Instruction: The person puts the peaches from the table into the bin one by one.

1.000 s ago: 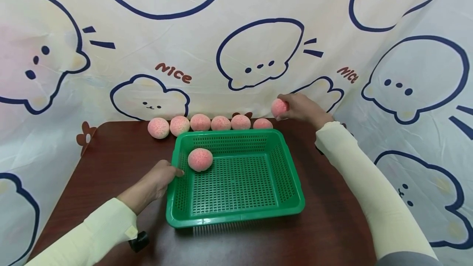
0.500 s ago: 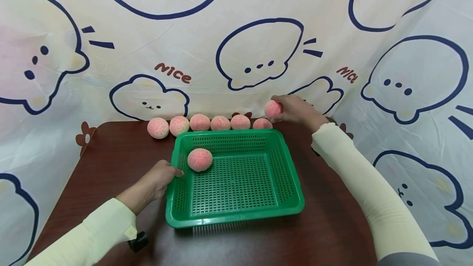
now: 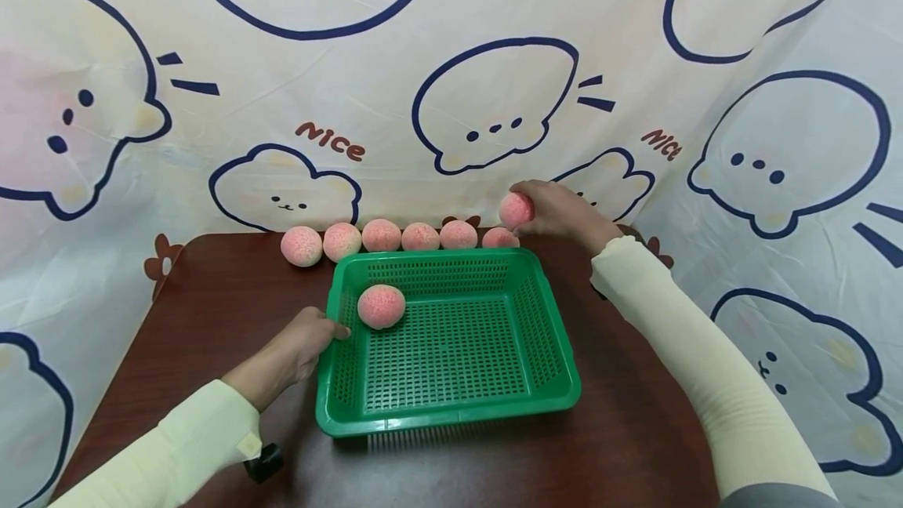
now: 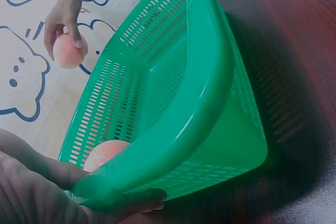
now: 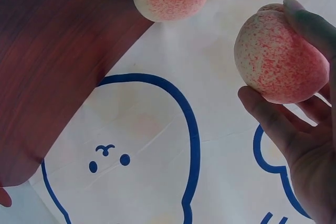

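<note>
My right hand [image 3: 560,208] holds a speckled pink peach [image 5: 281,56] between thumb and fingers, up above the table's back edge. In the head view this peach overlaps the top of the rightmost peach [image 3: 500,238] of a row. With my left hand [image 3: 307,342] I grip the left rim of a green plastic basket [image 3: 451,419], thumb over the inside and fingers beneath the rim outside, as the left wrist view shows. One peach [image 3: 382,306] lies inside the basket, near its back left corner.
Several more peaches [image 3: 382,234] stand in a line behind the basket along the back of the dark wooden table [image 3: 212,296]. A pale cartoon-print cloth [image 3: 395,85] hangs close behind and beside the table.
The right hand has moved a little to the left with its peach, toward the end of the row. My left hand and the basket have stayed in place.
</note>
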`<state>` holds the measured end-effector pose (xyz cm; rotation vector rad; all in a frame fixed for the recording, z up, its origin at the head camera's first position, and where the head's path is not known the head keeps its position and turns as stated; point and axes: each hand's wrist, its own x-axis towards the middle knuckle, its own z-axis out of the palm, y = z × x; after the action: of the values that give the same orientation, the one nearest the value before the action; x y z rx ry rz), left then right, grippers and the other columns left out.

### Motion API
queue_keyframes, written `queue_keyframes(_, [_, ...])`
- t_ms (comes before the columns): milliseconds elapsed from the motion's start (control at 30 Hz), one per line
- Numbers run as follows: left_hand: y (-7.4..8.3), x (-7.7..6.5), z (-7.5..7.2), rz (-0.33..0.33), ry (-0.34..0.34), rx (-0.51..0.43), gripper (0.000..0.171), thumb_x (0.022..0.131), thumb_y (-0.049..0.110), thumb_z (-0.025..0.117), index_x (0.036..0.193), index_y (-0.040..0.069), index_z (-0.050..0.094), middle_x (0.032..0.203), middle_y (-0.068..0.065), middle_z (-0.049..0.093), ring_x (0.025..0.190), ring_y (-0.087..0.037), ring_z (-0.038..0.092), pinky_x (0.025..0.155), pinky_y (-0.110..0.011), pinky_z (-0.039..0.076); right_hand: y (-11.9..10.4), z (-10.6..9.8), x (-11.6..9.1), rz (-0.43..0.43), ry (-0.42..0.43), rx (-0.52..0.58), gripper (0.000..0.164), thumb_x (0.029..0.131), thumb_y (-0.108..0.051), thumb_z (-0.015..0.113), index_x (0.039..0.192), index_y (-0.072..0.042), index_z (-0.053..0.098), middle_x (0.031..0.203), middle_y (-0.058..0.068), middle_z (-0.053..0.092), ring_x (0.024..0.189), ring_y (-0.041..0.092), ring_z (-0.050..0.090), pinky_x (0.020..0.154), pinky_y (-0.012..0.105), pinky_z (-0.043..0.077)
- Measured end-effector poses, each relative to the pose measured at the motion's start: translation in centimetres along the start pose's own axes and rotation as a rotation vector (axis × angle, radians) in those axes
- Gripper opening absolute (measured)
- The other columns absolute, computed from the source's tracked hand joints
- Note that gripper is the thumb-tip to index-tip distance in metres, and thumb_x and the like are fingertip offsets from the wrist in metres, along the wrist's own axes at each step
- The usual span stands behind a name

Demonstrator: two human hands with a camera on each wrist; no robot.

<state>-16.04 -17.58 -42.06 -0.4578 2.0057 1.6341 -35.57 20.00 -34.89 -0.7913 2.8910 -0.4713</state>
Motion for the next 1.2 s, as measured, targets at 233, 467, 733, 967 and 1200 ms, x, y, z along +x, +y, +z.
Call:
queue_keyframes(233, [0.0, 0.1, 0.0, 0.002, 0.002, 0.003, 0.047, 0.105, 0.001, 0.043, 0.142, -0.025, 0.030, 0.137, -0.044, 0.052, 0.119, -0.051, 0.064, 0.087, -0.059, 0.059, -0.4, 0.1, 0.0, -0.020, -0.012, -0.009, 0.071, 0.084, -0.027, 0.086, 0.144, -0.010, 0.053, 0.134, 0.009, 0.063, 0.110, 0.026, 0.062, 0.092, 0.046, 0.061])
queue_keyframes(467, [0.1, 0.0, 0.0, 0.004, -0.001, 0.001, 0.048, 0.105, 0.002, 0.043, 0.142, -0.024, 0.031, 0.137, -0.043, 0.052, 0.119, -0.052, 0.064, 0.087, -0.059, 0.060, -1.0, 0.4, 0.2, -0.040, -0.035, -0.030, 0.071, 0.085, -0.026, 0.085, 0.146, -0.008, 0.051, 0.137, 0.013, 0.062, 0.113, 0.029, 0.063, 0.095, 0.048, 0.059])
queue_keyframes(733, [0.1, -0.1, 0.0, 0.007, -0.015, -0.007, 0.048, 0.105, 0.002, 0.042, 0.143, -0.025, 0.030, 0.137, -0.044, 0.051, 0.120, -0.052, 0.063, 0.087, -0.059, 0.059, -1.4, 0.8, 0.2, -0.058, -0.036, -0.048, 0.069, 0.085, -0.028, 0.084, 0.144, -0.009, 0.053, 0.133, 0.013, 0.063, 0.110, 0.027, 0.064, 0.093, 0.046, 0.059])
queue_keyframes(967, [0.1, -0.1, 0.0, 0.010, -0.014, -0.001, 0.048, 0.105, 0.002, 0.042, 0.143, -0.024, 0.030, 0.137, -0.044, 0.051, 0.119, -0.051, 0.064, 0.087, -0.059, 0.060, -2.0, 0.9, 0.2, -0.053, -0.034, -0.038, 0.070, 0.084, -0.033, 0.086, 0.142, -0.012, 0.054, 0.133, 0.010, 0.063, 0.109, 0.026, 0.065, 0.091, 0.045, 0.060])
queue_keyframes(1200, [0.0, -0.2, 0.0, 0.007, -0.016, -0.005, 0.048, 0.105, 0.002, 0.042, 0.143, -0.025, 0.030, 0.136, -0.044, 0.051, 0.119, -0.051, 0.064, 0.087, -0.058, 0.060, -2.8, 1.2, 0.1, -0.058, -0.030, -0.022, 0.071, 0.085, -0.034, 0.085, 0.144, -0.011, 0.053, 0.134, 0.010, 0.063, 0.110, 0.026, 0.065, 0.090, 0.045, 0.061])
